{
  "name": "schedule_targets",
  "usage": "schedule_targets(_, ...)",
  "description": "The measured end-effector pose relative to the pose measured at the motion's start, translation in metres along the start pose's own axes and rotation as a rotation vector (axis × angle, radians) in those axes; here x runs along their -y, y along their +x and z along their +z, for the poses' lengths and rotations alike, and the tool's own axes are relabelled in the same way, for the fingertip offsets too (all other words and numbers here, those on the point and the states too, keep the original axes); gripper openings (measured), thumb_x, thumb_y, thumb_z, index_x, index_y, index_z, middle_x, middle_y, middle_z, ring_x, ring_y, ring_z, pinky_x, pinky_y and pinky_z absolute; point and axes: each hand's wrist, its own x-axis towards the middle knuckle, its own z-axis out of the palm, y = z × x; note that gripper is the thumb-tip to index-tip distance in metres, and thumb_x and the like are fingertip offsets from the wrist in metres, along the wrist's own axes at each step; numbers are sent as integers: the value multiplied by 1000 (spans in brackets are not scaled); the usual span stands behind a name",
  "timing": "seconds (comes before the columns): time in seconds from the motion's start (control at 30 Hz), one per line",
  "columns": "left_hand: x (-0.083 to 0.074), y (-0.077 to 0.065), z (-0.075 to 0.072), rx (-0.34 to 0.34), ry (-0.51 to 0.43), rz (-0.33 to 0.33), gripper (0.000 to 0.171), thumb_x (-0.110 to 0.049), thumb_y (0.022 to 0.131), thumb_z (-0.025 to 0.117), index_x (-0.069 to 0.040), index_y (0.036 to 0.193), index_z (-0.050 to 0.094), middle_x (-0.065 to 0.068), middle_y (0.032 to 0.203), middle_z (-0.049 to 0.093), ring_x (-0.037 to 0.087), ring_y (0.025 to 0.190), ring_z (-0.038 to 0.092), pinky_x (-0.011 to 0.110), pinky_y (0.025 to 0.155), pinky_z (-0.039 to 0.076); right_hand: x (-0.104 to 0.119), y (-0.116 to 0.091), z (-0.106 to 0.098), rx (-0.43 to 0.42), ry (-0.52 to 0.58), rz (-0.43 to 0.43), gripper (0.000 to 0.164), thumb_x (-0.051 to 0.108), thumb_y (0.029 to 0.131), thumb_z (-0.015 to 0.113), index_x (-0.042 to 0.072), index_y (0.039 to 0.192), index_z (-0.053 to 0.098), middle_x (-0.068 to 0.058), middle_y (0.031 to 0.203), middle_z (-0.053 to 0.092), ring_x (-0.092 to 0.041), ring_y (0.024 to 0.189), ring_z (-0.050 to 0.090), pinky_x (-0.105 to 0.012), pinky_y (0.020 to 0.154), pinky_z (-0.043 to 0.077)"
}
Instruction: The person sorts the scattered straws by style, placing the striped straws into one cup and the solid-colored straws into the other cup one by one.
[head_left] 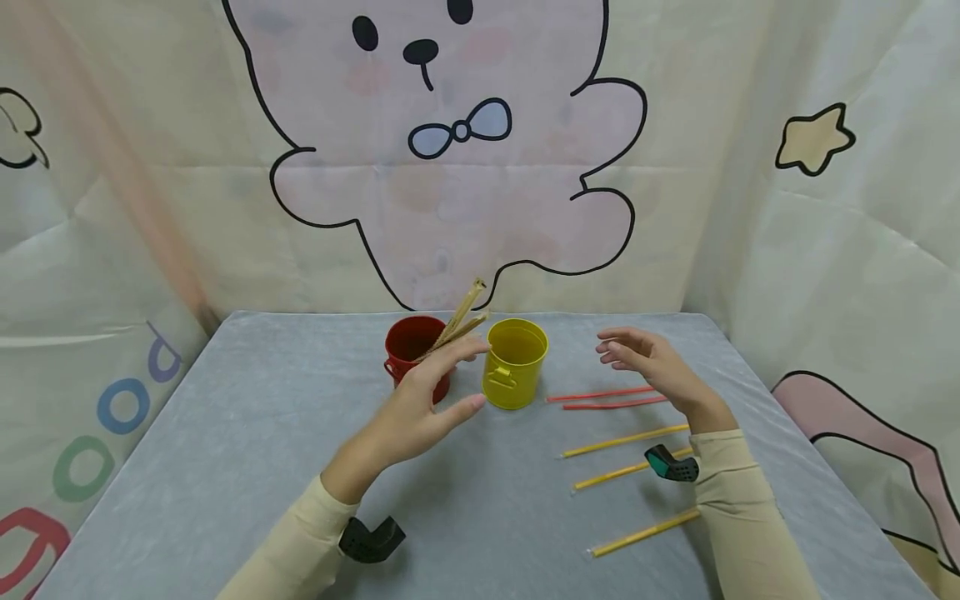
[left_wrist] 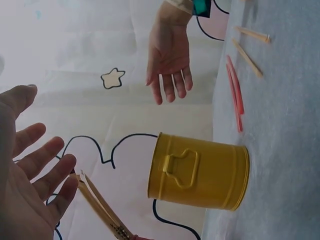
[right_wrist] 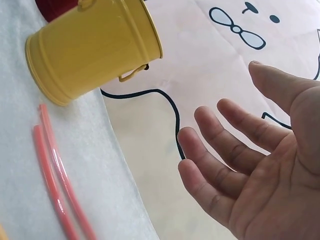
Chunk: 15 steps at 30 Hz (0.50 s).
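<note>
My left hand [head_left: 408, 421] hovers in front of the red bucket [head_left: 397, 358], fingers extended and thumb apart, with nothing held. Tan sticks [head_left: 471, 298] lean out of that bucket; the hand partly hides them and the bucket. In the left wrist view the stick ends [left_wrist: 102, 207] show beyond the fingertips, and I cannot tell whether they touch. The yellow bucket [head_left: 515, 367] stands upright just right of the red one. Above the red straw-like sticks [head_left: 600, 394] is my right hand [head_left: 656, 362], its fingers relaxed and slightly bent, holding nothing.
Several yellow sticks [head_left: 622, 442] lie spaced out on the blue-grey cloth-covered table [head_left: 247, 433], partly under the right forearm. Behind the table hangs a printed curtain [head_left: 337, 275] with a cartoon bear. Each wrist wears a small dark camera [head_left: 371, 540].
</note>
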Motion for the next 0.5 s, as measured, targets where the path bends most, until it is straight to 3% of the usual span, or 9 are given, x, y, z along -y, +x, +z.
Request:
schedule_targets(0.13,0,1,5,21,-11,-15,54,-21,95,71,-17,145,52,5,144,58,20,129,55,50,111,47,-1,1,-3,-3,18,3,38,24,108,49,2,138,53,13,118,66,-8,109,67,-19,94,55)
schedule_targets(0.27,10,4,14,52,-7,-52,51,-24,97,69,-18,145,52,5,145,58,21,132,53,48,108,49,-4,2,-6,2,37,1,34,22,107,50,5,136,55,13,118,67,-8,109,67,-19,93,55)
schedule_targets(0.5,31,10,35,133,-10,-187,63,-31,97,67,-17,153,41,8,161,37,27,150,32,55,115,42,-22,-1,-13,39,33,-3,33,16,105,54,0,134,59,18,120,67,-5,108,67,-23,94,56)
